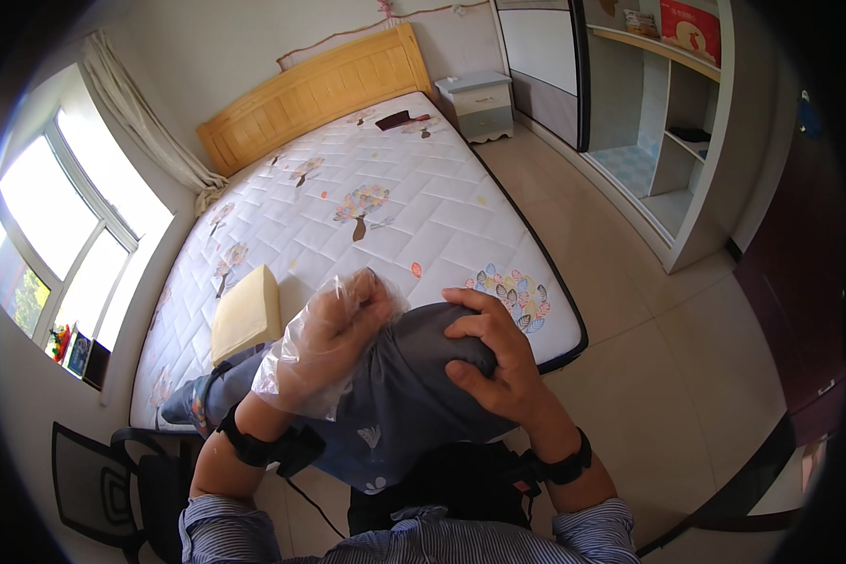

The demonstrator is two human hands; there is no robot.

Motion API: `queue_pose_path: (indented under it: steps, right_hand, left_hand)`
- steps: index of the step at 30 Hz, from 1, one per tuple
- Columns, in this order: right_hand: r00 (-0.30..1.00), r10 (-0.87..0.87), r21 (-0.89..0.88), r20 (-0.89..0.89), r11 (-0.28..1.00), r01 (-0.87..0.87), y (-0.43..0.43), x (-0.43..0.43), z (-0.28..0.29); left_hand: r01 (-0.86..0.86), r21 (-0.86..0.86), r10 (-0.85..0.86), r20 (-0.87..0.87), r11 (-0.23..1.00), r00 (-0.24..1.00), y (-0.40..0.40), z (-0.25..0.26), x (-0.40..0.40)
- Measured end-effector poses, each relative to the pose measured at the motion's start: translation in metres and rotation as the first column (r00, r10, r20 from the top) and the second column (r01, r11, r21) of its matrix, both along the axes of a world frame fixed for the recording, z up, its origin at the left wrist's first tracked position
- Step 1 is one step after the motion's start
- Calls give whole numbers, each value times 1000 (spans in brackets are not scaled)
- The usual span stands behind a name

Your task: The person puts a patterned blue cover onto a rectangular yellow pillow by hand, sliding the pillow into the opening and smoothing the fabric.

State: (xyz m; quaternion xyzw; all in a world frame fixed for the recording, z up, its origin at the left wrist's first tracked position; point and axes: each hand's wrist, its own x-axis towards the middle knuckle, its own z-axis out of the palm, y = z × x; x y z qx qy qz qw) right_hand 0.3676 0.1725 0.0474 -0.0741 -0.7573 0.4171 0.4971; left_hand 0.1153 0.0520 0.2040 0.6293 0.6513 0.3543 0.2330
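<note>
My left hand (331, 338), inside a clear plastic glove, is closed on a gathered part of a dark grey printed cloth (395, 402). My right hand (500, 352) grips the rounded, bunched end of the same cloth, fingers curled over it. The cloth hangs in front of my body and stretches left onto the near edge of the mattress (409, 204). Just beyond its left part, a cream foam block (248, 310) lies on the mattress. What fills the cloth cannot be seen.
A wooden headboard (317, 92) stands at the bed's far end, with a nightstand (476, 106) beside it. Open wardrobe shelves (656, 42) are at right. A black mesh-backed chair (95, 479) stands at lower left, below the window (63, 204). A dark red object (395, 120) lies near the headboard.
</note>
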Motion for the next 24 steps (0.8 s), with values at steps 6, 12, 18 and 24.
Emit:
queue_pose_path:
  steps: [6, 12, 18, 24]
  right_hand:
    - [999, -13, -45, 30, 999, 14, 2, 1, -7]
    - [1000, -9, -60, 2, 998, 9, 6, -3, -14]
    - [998, -9, -140, -68, 990, 0, 7, -9, -15]
    - [989, -26, -204, -148, 979, -5, 0, -9, -23]
  left_hand:
    - [-19, 70, 16, 48, 997, 999, 4, -20, -13]
    - [-19, 48, 17, 48, 999, 999, -1, -10, -4]
    - [51, -48, -36, 263, 998, 964, 1, 0, 5]
    - [142, -190, -117, 135, 972, 984, 12, 9, 7]
